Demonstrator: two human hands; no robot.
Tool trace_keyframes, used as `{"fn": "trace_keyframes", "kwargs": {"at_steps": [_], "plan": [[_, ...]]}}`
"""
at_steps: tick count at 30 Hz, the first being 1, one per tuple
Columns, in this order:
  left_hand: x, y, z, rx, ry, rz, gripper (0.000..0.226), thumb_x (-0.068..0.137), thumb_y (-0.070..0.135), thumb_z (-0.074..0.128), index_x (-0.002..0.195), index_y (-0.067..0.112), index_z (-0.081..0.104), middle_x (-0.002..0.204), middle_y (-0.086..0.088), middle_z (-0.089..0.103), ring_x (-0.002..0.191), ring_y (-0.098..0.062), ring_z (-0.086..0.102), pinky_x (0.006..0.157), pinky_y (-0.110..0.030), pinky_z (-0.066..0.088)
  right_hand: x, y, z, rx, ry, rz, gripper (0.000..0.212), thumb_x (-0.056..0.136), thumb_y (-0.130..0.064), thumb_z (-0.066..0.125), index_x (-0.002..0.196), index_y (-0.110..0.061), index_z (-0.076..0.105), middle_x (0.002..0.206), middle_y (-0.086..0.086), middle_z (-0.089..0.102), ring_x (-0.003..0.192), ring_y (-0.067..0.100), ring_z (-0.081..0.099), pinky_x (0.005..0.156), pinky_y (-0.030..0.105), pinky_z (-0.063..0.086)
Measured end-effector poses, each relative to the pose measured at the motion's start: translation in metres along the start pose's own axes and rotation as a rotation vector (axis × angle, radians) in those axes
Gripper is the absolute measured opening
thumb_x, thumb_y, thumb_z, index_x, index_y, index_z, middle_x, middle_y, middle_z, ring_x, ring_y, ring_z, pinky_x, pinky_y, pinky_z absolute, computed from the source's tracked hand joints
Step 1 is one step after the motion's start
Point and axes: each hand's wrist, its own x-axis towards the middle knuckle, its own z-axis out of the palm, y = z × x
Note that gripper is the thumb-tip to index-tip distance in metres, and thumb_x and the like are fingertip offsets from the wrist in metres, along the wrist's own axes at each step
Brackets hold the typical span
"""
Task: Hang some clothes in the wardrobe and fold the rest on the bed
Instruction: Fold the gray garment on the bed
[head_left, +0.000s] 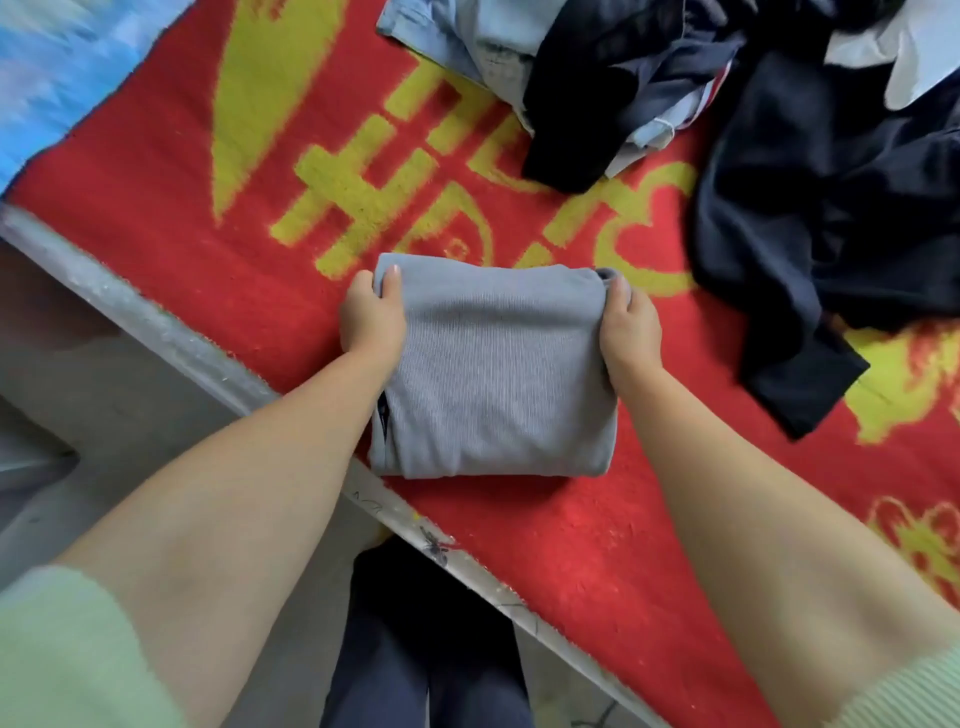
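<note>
We hold a folded grey garment (493, 374) on the bed, at the centre of our view.

Our left hand (371, 319) and right hand (628, 332) each pinch a far corner of the soft, fine-ribbed rectangle, grip closed on cloth. It rests on a coarse red-and-yellow blanket (208, 249). We judge that lifting by the corners alone could let the layers sag and unfold. Unsorted dark clothes (810, 208) lie heaped at two o'clock.
</note>
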Motion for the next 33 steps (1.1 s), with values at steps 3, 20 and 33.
{"fn": "trace_keyframes", "kwargs": {"at_steps": [3, 20, 33], "plan": [[-0.029, -0.006, -0.015, -0.095, -0.011, -0.109, 0.035, 0.098, 0.047, 0.039, 0.086, 0.015, 0.044, 0.070, 0.005, 0.046, 0.063, -0.016, 0.043, 0.053, -0.031, 0.025, -0.031, 0.007, -0.013, 0.110, 0.061, 0.078, 0.042, 0.099, -0.050, 0.034, 0.118, -0.017, 0.049, 0.101, -0.008, 0.055, 0.095, 0.012, 0.050, 0.077, 0.020, 0.031], [-0.097, -0.077, -0.016, 0.304, -0.044, 0.081, 0.033, 0.101, 0.029, 0.040, 0.103, -0.001, 0.051, 0.101, -0.026, 0.063, 0.095, -0.046, 0.056, 0.081, -0.045, 0.037, -0.096, 0.040, 0.015, -0.183, -0.007, 0.305, 0.040, 0.103, -0.029, 0.030, 0.129, -0.005, 0.048, 0.128, 0.022, 0.056, 0.119, 0.039, 0.050, 0.093, 0.040, 0.036], [-0.042, -0.029, 0.041, 0.847, -0.157, 0.666, 0.058, 0.098, 0.047, 0.019, 0.152, 0.034, 0.001, 0.161, 0.003, -0.004, 0.148, -0.018, -0.007, 0.110, -0.063, -0.008, -0.017, 0.006, 0.046, -0.933, -0.065, -0.546, 0.058, 0.099, -0.054, 0.021, 0.152, -0.033, 0.015, 0.162, -0.005, 0.004, 0.148, 0.022, -0.008, 0.107, 0.065, -0.015]]}}
